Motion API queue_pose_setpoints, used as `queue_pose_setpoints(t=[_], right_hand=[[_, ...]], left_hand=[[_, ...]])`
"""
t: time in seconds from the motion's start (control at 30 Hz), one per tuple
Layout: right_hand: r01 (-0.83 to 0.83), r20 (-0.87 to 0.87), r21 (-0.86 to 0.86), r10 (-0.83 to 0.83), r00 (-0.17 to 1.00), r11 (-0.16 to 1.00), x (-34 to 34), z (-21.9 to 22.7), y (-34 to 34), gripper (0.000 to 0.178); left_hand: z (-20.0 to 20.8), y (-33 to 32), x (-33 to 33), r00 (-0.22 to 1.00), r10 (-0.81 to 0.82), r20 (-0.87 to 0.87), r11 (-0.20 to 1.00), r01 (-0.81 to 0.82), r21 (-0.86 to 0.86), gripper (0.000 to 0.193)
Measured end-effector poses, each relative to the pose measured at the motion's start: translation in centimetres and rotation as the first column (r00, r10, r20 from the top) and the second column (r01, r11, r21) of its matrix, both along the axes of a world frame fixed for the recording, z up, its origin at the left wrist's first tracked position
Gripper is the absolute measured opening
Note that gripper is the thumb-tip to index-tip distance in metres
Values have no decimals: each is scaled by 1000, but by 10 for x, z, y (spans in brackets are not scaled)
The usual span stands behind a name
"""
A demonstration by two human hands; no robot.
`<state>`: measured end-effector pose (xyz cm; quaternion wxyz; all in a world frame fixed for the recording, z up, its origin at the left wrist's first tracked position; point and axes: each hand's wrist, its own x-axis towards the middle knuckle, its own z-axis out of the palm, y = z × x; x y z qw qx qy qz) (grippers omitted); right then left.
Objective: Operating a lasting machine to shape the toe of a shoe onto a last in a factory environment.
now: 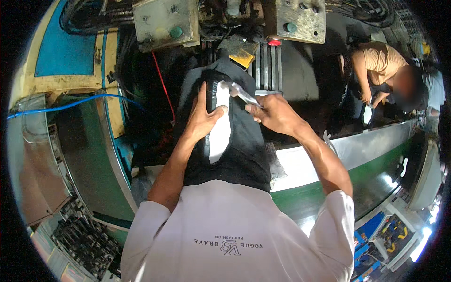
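- A blue hose (66, 105) crosses the green machine housing (84, 155) at far left, under a blue and yellow panel (66, 51).
- Up top hangs a worn cream control box (164, 23) with a green round button (176, 32).
- The left hand (203, 117) lies flat, fingers spread, pressing on a white sole-shaped piece (220, 127) that sits on a black shoe upper (235, 141) at centre.
- A yellow tag-like plate (243, 57) lies just above the upper.
- The right hand (275, 114) is clamped on a metal tool (242, 93) whose tip touches the top of the white piece.
- A second cream box (300, 19) carries a green button and a red knob (274, 43) below it.
- At far right another person (383, 70) in a tan shirt bends over the worktop (366, 145).
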<state>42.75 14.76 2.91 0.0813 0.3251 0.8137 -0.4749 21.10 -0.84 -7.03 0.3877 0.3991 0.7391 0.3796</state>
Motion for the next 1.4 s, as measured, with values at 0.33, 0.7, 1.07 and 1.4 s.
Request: queue_pose_setpoints(t=[0.33,0.7,1.07,1.4], right_hand=[[-352,147,73,339,929,933,-34,-26,3,36],[-353,122,173,336,934,919,-31,-25,7,27],[-288,87,7,287,954,958,-42,-23,6,33],[-373,167,317,335,927,872,-8,-40,26,29]], left_hand=[[-19,-12,3,996,39,74,998,-43,51,106],[-32,-12,1,989,39,141,989,-58,134,107],[-20,-12,-1,998,-48,-45,997,50,54,103],[-6,3,-3,969,-24,247,1000,26,-5,96]])
